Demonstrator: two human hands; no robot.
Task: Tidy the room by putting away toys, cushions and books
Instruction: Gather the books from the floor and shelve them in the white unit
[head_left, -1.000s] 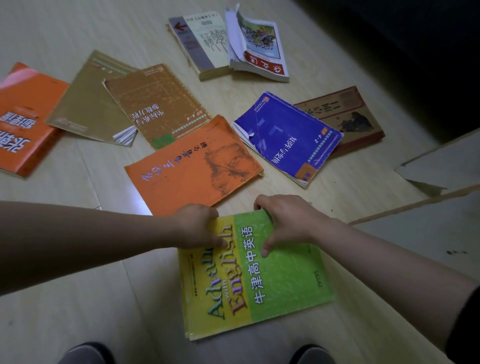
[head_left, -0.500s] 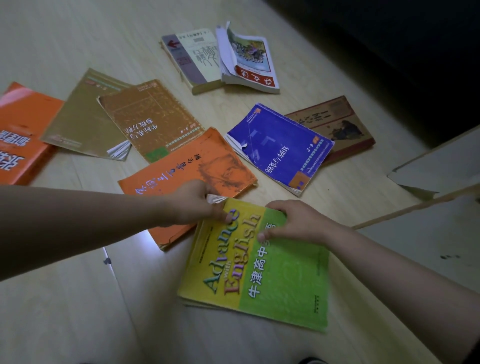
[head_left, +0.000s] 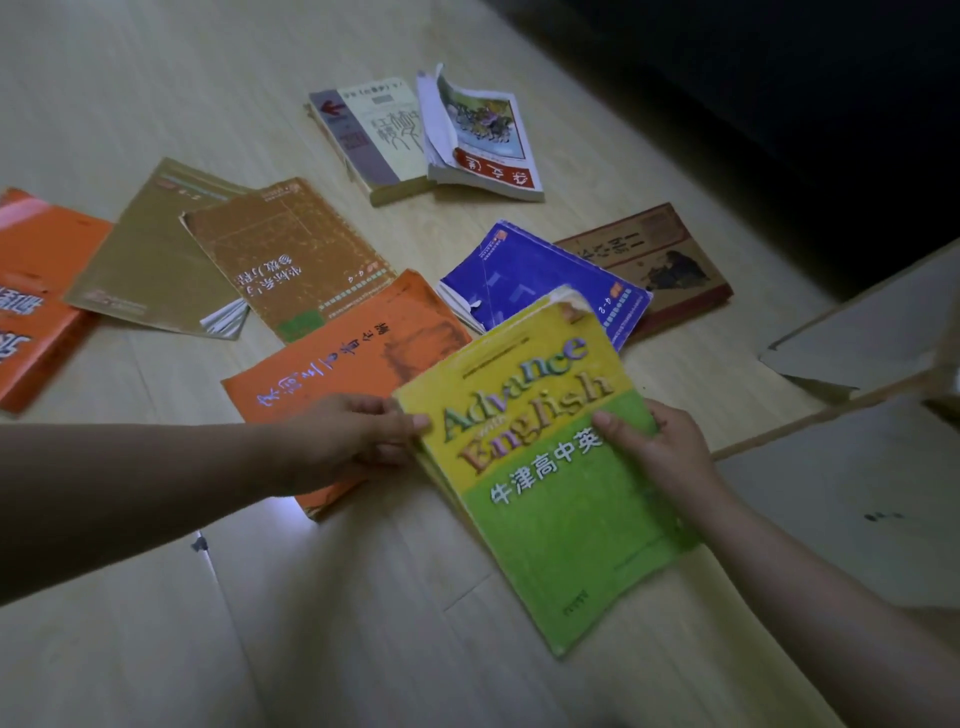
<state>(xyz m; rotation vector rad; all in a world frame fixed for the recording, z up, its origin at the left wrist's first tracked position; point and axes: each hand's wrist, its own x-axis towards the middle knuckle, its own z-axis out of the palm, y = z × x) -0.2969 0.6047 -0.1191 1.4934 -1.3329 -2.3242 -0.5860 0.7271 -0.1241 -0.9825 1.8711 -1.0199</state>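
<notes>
My left hand (head_left: 358, 441) pinches the left edge of the thin yellow and green paper schoolbook (head_left: 550, 483), thumb on top. My right hand (head_left: 670, 457) grips its right edge, thumb on the cover. The book is tipped up between my hands, over the pale wooden floor (head_left: 363, 623). Its far corner hides a bit of the blue paper book (head_left: 535, 280). The flat orange paper book (head_left: 353, 358) lies partly under my left hand. More books lie farther out, and a thick pale book (head_left: 374, 140) sits near the floor's dark far edge. I think I am just starting to gather the books. Next I should lay this one on the orange one to make a pile, holding tight so the floppy pages do not slip.
</notes>
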